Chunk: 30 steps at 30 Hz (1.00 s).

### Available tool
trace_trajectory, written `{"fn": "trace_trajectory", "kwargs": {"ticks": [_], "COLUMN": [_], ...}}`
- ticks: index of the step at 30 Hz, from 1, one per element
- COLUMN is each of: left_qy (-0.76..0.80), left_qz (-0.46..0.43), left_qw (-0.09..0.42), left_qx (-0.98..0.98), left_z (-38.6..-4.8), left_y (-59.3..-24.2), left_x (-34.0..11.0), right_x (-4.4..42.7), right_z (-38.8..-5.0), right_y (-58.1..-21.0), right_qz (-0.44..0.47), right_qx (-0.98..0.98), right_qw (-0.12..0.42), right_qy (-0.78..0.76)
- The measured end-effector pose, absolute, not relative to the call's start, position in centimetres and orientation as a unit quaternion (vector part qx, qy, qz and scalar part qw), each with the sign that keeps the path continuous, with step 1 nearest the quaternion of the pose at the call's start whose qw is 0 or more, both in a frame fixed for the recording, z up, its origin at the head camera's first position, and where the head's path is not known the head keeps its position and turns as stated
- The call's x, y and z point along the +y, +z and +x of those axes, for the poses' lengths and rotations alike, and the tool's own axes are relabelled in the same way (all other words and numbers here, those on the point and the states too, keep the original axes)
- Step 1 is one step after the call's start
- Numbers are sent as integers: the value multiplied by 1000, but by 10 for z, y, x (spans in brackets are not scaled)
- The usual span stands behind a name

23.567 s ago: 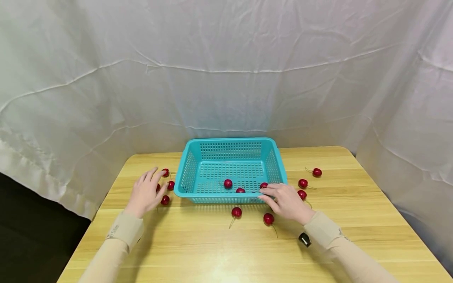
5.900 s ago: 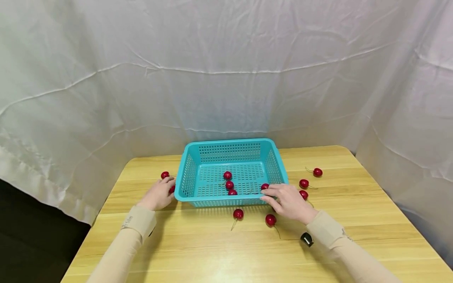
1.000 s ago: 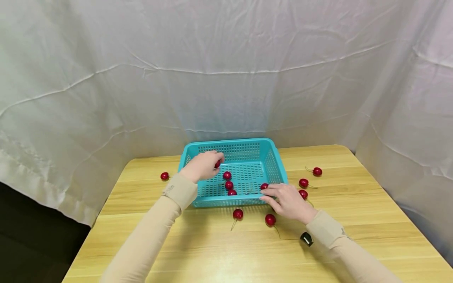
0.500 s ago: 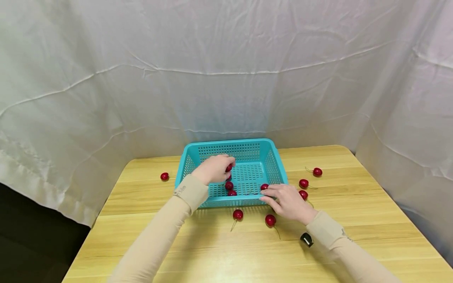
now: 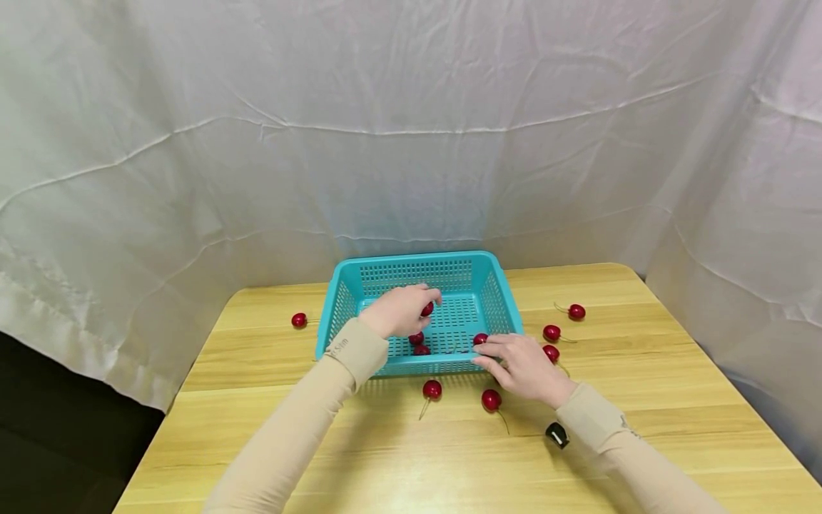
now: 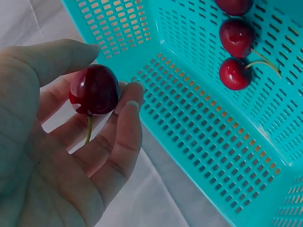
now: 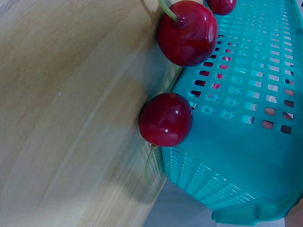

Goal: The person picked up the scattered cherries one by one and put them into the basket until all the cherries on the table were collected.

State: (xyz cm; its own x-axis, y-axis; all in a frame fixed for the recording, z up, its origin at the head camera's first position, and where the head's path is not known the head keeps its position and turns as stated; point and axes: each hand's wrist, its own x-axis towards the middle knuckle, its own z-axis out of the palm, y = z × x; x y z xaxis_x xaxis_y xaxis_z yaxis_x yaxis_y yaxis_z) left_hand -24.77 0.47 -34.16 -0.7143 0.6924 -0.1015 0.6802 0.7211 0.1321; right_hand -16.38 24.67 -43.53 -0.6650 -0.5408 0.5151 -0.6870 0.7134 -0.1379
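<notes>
In the head view my left hand (image 5: 401, 311) is over the turquoise basket (image 5: 340, 314), pinching a red cherry (image 5: 427, 309). The left wrist view shows that cherry (image 6: 94, 90) between thumb and fingers, its green stem hanging down; several other cherries (image 6: 235, 74) lie in the basket. My right hand (image 5: 523, 365) rests on the basket's front rim near the right corner, with a cherry (image 5: 479, 339) inside the basket by its fingertips. In the right wrist view only a bit of skin shows at the lower right edge, and cherries (image 7: 165, 119) lie against the basket's outside (image 7: 222, 142).
On the wooden table (image 5: 398, 457), two cherries lie in front of the basket, one of them left (image 5: 432, 390) and one right (image 5: 491, 400). Several more are to the right (image 5: 576, 312), and one is at the left (image 5: 299, 320). A pale cloth (image 5: 411, 178) hangs behind.
Since half a second ago, my left hand has moved slightly right over the basket with its cherry. Earlier it was at the table left of the basket. My right hand has stayed at the rim.
</notes>
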Motion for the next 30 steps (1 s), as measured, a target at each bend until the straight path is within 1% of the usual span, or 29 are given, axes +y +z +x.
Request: {"fn": "trace_trajectory", "kwargs": {"ticks": [10, 17, 30], "left_qy": [68, 61, 73], "left_qz": [374, 360, 350], "left_qw": [71, 85, 86], "left_qx": [922, 927, 930], "left_z": [-247, -245, -246], "left_y": [-345, -345, -338], "left_x": [8, 6, -19], "right_x": [247, 247, 248], "right_z": [-164, -165, -165], "right_y": [-435, -435, -437], "right_qz": [344, 343, 345], "right_qx": [-898, -898, -895], "right_qw": [225, 226, 229], "right_qy": [158, 159, 163]}}
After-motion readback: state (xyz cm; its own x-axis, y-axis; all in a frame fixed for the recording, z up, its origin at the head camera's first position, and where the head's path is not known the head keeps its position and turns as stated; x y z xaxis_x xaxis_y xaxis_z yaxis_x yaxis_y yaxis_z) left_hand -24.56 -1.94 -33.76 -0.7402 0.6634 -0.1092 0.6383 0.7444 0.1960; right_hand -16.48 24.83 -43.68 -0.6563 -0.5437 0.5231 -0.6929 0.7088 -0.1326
